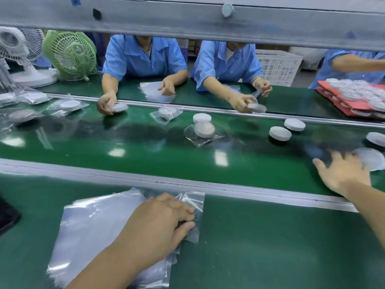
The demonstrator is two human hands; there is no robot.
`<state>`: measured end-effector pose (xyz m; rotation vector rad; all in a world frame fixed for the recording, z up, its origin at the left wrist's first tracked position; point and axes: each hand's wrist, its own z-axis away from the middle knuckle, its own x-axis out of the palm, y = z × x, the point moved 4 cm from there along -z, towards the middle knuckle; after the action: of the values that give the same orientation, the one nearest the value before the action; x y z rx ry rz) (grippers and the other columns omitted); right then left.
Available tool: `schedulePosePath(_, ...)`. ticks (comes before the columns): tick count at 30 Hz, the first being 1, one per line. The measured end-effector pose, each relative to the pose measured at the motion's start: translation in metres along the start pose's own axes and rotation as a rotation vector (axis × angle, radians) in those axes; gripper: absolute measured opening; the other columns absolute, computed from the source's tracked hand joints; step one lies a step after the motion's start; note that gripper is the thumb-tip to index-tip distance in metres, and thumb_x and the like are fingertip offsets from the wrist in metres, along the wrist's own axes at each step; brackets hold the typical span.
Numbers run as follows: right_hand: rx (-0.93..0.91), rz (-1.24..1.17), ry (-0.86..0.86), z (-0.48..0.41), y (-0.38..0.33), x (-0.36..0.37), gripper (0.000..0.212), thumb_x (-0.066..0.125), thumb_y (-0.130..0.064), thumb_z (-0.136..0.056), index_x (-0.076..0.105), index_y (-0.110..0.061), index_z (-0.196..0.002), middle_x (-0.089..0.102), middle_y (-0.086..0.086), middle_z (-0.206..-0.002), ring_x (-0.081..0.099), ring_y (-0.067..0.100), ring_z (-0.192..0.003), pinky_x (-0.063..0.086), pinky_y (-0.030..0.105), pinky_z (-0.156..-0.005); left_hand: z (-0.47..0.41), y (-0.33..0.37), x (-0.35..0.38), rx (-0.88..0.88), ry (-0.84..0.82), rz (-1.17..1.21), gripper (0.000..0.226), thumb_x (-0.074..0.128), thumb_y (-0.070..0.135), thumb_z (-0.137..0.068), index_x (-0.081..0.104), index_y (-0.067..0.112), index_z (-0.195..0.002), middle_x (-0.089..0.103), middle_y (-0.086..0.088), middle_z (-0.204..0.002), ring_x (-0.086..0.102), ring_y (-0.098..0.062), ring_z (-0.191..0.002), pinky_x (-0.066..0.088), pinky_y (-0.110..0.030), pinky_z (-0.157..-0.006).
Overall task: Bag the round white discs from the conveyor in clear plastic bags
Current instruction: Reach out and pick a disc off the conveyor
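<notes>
Hands work a green packing line, seen from the near side of the conveyor belt (pixel 125 147). The person's left hand (pixel 162 222) rests on a stack of clear plastic bags (pixel 93 232) lying flat on the near worktable (pixel 270 247), its fingers curled over the stack's right-hand edge and its thumb tucked in below, pinching the plastic there. The right hand (pixel 343 174) stretches out over the belt with fingers spread wide and holding nothing; its fingertips reach the near-left edge of a round white disc (pixel 373 161) at the frame's right border, though blur hides whether they touch it. Three more bare discs (pixel 280 133) lie farther along and across the belt, well apart from both hands. Mid-belt, a bagged disc (pixel 205 130) sits just in front of an unbagged one (pixel 202 117). Across the line, workers in blue shirts (pixel 143 57) handle discs and bags, beside a green fan (pixel 70 54) and red trays (pixel 341 101) heaped with bagged discs.
</notes>
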<state>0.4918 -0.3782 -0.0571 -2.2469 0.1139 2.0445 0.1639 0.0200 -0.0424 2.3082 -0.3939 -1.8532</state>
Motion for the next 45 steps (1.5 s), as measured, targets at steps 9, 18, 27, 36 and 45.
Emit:
schedulePosePath(9,-0.028,0.081,-0.009,0.003,-0.065,-0.004,0.07,0.033,-0.068,-0.096,0.032,-0.035,-0.157,0.028,0.015,-0.164,0.022,0.035,-0.152,0.018,0.055,-0.122,0.001,0.0,0.001,-0.007,-0.044,0.03,0.03,0.05,0.058,-0.096,0.07,0.047,-0.115,0.058,0.04,-0.12,0.043,0.009,-0.111,0.038,-0.021,-0.099)
schedulePosePath(18,-0.262,-0.057,0.025,0.013,-0.105,0.003,0.084,0.033,-0.076,-0.093,0.019,-0.031,-0.162,0.013,0.018,-0.169,0.011,0.039,-0.155,0.014,0.055,-0.125,-0.002,0.001,0.006,0.003,-0.04,0.014,0.031,0.049,0.058,-0.096,0.071,0.046,-0.114,0.058,0.038,-0.12,0.043,0.009,-0.11,0.039,-0.024,-0.098)
schedulePosePath(27,-0.629,-0.007,-0.042,0.063,-0.219,0.008,0.081,0.018,-0.081,-0.09,0.022,-0.04,-0.159,0.013,0.007,-0.171,0.003,0.031,-0.158,0.002,0.056,-0.126,0.0,0.003,0.003,0.027,0.007,-0.018,0.026,0.055,0.055,-0.091,0.075,0.043,-0.103,0.064,0.035,-0.111,0.051,0.005,-0.101,0.05,-0.028,-0.089)
schedulePosePath(36,-0.105,0.173,-0.023,0.003,-0.031,0.003,0.08,0.013,-0.079,-0.093,0.034,-0.036,-0.157,0.032,0.012,-0.164,0.02,0.035,-0.154,0.012,0.061,-0.123,0.001,0.007,0.0,0.034,0.065,-0.011,0.034,0.045,0.059,-0.089,0.076,0.044,-0.093,0.064,0.036,-0.102,0.055,0.005,-0.093,0.049,-0.022,-0.078)
schedulePosePath(45,0.067,-0.292,0.112,-0.008,0.035,-0.006,0.045,0.055,-0.025,-0.102,0.047,-0.006,-0.142,0.055,0.031,-0.129,0.053,0.049,-0.117,0.047,0.056,-0.1,0.0,0.011,0.0,0.037,0.061,-0.016,0.034,0.045,0.057,-0.09,0.075,0.042,-0.094,0.065,0.035,-0.103,0.057,0.002,-0.094,0.05,-0.024,-0.079)
